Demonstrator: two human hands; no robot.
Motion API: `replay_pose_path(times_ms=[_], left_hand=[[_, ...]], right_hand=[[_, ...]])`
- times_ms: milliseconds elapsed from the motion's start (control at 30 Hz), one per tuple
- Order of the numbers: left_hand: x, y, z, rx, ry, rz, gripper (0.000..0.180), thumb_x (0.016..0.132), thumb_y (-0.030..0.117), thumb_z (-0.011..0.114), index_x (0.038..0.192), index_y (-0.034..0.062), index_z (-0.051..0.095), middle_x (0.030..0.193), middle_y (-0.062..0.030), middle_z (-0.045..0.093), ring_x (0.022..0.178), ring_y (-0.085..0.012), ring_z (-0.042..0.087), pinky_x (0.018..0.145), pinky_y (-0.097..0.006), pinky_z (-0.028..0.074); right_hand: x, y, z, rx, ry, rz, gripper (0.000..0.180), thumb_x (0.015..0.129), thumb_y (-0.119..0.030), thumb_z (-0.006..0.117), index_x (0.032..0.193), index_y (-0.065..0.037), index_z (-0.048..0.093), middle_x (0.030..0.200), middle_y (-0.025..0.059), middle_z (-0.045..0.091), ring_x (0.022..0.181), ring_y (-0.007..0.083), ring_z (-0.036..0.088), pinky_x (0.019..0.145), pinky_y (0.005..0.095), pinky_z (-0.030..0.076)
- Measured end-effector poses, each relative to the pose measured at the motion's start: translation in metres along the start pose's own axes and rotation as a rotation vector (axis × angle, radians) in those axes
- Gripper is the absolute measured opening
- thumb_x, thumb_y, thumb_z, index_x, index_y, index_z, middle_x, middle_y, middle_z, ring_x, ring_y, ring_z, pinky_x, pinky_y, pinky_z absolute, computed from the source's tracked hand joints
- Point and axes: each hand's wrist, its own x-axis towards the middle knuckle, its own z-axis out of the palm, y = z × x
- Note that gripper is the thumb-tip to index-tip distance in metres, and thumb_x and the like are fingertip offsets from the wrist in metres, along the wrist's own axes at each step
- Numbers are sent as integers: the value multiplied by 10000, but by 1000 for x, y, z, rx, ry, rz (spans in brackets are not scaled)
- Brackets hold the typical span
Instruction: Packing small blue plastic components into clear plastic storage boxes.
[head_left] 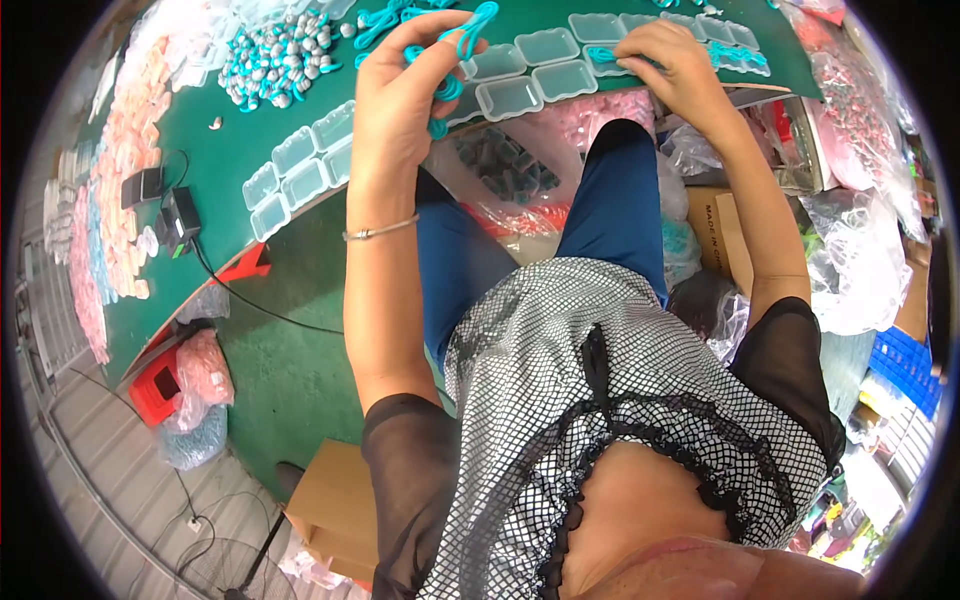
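Note:
My left hand [405,95] is raised above the table's near edge, its fingers closed around several looped turquoise cords [478,30] that stick out above and below the grip. Farther right, my right hand [675,62] reaches over a small clear plastic tray [563,80] row, thumb and fingertips closed at a turquoise cord bundle [601,55] lying in one tray. More turquoise cords [735,56] fill trays at the right end of the row. To the left of my left hand, several clear trays [295,150] stand side by side, with no cords in them.
A heap of grey-and-turquoise small parts [275,60] lies on the green table [200,110]. Two black adapters [180,215] trail a cable over the edge. Peach pieces [135,150] line the far left. A clear bag of dark pieces [505,165] sits below the table edge, a cardboard box [335,500] on the floor.

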Motion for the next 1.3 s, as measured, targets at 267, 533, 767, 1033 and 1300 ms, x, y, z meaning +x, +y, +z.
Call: replay_pose_path(times_ms=[267, 533, 767, 1033, 1300], left_hand=[[-41, 10, -31, -31, 117, 15, 245, 874, 114, 605, 1088, -4, 627, 894, -111, 682, 592, -46, 492, 474, -174, 345], [-60, 10, -49, -17, 216, 39, 269, 848, 113, 637, 1078, -26, 623, 875, -115, 673, 629, -79, 539, 524, -180, 399], [-76, 16, -60, 22, 287, 84, 281, 840, 87, 606, 1085, -51, 598, 857, -173, 659, 572, -96, 523, 475, -183, 382], [-91, 9, -68, -1, 270, 65, 350, 833, 149, 638, 1095, -73, 566, 859, -222, 644, 516, -113, 519, 433, -198, 380], [-116, 10, -75, -53, 377, -23, 319, 837, 121, 648, 1087, -59, 569, 878, -229, 626, 526, -126, 530, 449, -212, 396]], right_hand=[[2, -17, -12, 26, -36, 23, 174, 792, 48, 616, 958, -2, 627, 935, 116, 631, 897, 285, 598, 770, 341, 477], [10, -22, -7, 19, -61, 107, 153, 800, 45, 628, 943, -6, 645, 904, 103, 644, 858, 254, 608, 735, 311, 480], [-8, -67, -11, 113, 42, 23, 132, 748, -21, 619, 872, -42, 657, 827, 86, 631, 739, 290, 602, 684, 399, 485], [-86, -50, 244, 348, -966, 358, 195, 851, -135, 511, 944, -51, 660, 947, 203, 646, 837, 346, 638, 758, 448, 500], [-56, -56, 280, 424, -971, 316, 190, 845, -128, 517, 943, -47, 658, 948, 201, 647, 840, 339, 640, 758, 442, 502]])
